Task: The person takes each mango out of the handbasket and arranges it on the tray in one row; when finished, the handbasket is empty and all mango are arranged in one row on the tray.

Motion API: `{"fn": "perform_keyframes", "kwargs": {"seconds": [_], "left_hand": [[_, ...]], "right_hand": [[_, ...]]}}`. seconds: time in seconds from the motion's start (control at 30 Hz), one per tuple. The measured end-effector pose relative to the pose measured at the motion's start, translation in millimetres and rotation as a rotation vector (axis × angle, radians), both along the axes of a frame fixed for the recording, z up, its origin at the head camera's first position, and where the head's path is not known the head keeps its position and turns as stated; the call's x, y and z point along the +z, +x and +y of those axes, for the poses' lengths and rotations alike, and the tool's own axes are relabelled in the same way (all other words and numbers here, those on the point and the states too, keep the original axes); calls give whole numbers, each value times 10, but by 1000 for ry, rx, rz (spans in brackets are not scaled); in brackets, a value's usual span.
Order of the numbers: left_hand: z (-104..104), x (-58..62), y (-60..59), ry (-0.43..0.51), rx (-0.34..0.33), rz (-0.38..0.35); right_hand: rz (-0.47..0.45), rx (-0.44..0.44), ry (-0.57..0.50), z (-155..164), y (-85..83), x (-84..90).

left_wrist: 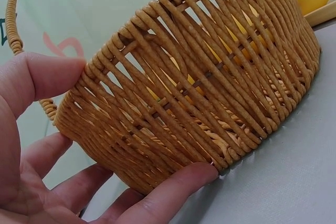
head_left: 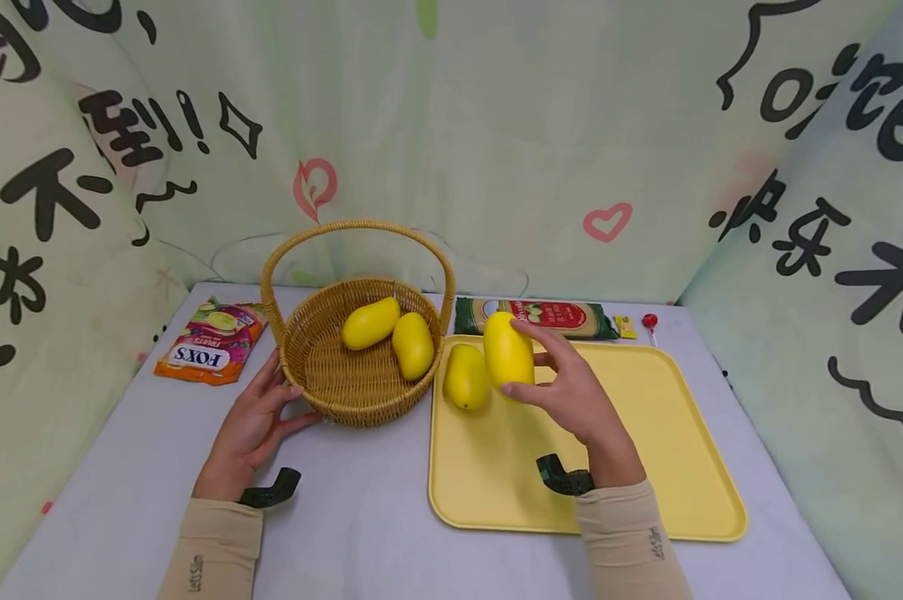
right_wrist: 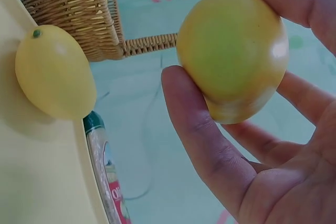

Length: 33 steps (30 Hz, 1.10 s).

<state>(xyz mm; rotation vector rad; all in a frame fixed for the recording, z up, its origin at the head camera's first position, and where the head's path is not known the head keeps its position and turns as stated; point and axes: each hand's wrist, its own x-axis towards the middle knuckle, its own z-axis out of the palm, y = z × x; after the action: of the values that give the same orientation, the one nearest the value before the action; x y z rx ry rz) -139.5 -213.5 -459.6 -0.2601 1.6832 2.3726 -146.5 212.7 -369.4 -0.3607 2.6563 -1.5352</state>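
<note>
Our right hand (head_left: 571, 392) pinches a mango (head_left: 507, 348); our left hand (head_left: 252, 425), fingers spread, touches the wicker basket (head_left: 323, 367). The candy bag (head_left: 211, 340) at left reads "FOX'S"; the green packet's (head_left: 534, 317) label is unreadable.

- Light is bright, soft and even in all three views; shadows are faint.
- A pale shadow lies beside the small yellow mango (right_wrist: 55, 72) at the left of the right wrist view.
- The held yellow-green mango (right_wrist: 233, 51) carries a mild sheen.
- The head view bends at its edges.
- The wrist views blur close fingers slightly.
</note>
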Motion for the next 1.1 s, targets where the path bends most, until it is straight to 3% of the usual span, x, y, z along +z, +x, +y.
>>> {"fn": "perform_keyframes", "kwargs": {"seconds": [0.3, 0.8, 1.1], "left_hand": [[13, 6, -3, -2, 6, -2], [4, 10, 9, 16, 8, -11], [6, 10, 13, 11, 5, -7]], "right_hand": [[-30, -27, 5, 97, -1, 29], [-79, -16, 144, 204, -30, 31], [-179, -62, 98, 213, -179, -192]]}}
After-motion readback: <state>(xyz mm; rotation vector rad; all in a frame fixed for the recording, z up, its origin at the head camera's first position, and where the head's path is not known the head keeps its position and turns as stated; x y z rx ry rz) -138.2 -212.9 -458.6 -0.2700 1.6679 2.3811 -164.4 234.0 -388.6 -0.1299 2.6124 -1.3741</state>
